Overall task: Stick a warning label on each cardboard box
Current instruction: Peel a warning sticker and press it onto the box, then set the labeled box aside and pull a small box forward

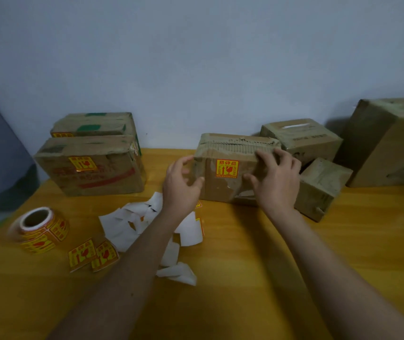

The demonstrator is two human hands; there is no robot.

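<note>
Far left of the fingers, a roll of warning labels [41,229] lies beside two loose labels [92,254] printed 易碎品. Behind stand two labelled boxes [90,163]. The left hand [181,185], fingers spread, touches the centre box's [223,187] left edge; its sticker [227,168] reads 易碎品 between both hands. The right hand [276,177] seems to grip the torn top corner. Right of the fingers, three boxes [318,190] show no stickers.
</note>
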